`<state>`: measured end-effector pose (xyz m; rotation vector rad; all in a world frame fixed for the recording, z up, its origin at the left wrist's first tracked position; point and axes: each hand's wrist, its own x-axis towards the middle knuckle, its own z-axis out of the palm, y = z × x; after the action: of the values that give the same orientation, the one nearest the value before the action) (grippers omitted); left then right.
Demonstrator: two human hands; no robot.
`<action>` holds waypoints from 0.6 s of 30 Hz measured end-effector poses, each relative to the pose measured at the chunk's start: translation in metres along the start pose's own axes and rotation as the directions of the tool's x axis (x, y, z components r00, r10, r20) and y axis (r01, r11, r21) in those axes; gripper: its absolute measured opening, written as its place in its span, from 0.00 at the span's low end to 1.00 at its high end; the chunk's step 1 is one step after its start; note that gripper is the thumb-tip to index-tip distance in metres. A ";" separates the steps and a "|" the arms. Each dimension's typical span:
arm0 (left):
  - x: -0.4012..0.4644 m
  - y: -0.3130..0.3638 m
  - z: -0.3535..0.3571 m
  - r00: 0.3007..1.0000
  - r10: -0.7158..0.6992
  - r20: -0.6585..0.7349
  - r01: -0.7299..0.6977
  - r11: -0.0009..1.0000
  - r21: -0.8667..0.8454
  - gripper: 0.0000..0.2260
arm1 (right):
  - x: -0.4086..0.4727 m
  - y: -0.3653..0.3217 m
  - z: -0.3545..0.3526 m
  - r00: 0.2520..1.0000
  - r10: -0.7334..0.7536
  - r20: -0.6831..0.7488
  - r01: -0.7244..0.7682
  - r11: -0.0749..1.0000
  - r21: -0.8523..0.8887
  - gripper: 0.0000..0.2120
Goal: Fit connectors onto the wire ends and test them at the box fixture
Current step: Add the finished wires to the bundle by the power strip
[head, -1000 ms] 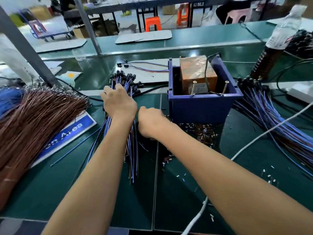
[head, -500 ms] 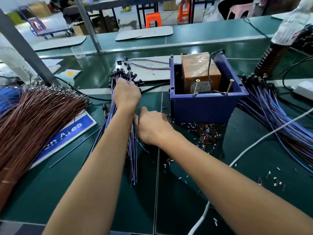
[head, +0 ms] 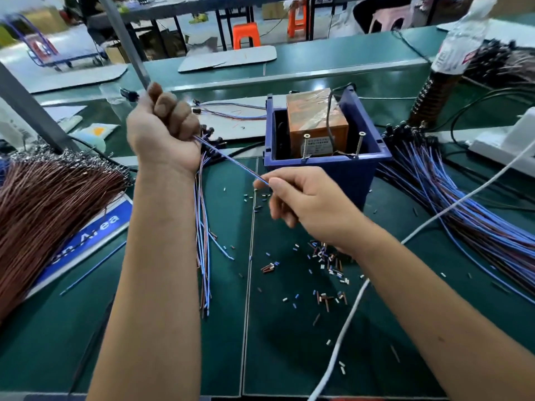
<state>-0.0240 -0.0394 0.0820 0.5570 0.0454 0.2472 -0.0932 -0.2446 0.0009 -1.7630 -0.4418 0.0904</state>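
Note:
My left hand is raised above the bench and grips one blue wire in a fist, its black connector end sticking out past the fingers. My right hand pinches the wire's other end between thumb and forefinger, so the wire runs taut between both hands. A bundle of blue and red wires with black connectors lies on the green mat below my left hand. The blue box fixture, with an orange unit and two upright screws inside, stands just beyond my right hand.
A thick sheaf of brown wires lies at the left over a blue sign. Another pile of blue wires fans out at the right. Small loose terminals are scattered on the mat. A white cable crosses the right side. A bottle stands far right.
My left hand has lifted off the wire bundle with a single wire gripped in it. My right hand rose from the mat and now pinches that wire's free end.

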 end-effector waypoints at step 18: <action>-0.105 -0.129 -0.008 0.620 -0.194 0.760 -0.779 -0.042 0.625 0.09 | -0.048 0.039 -0.085 0.983 -0.139 -0.116 0.106 0.960 -0.258 0.07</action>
<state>-0.0982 -0.1665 0.0041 2.2158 -0.8116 0.5017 -0.1029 -0.3464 -0.0235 -1.9707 -0.4802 -0.1782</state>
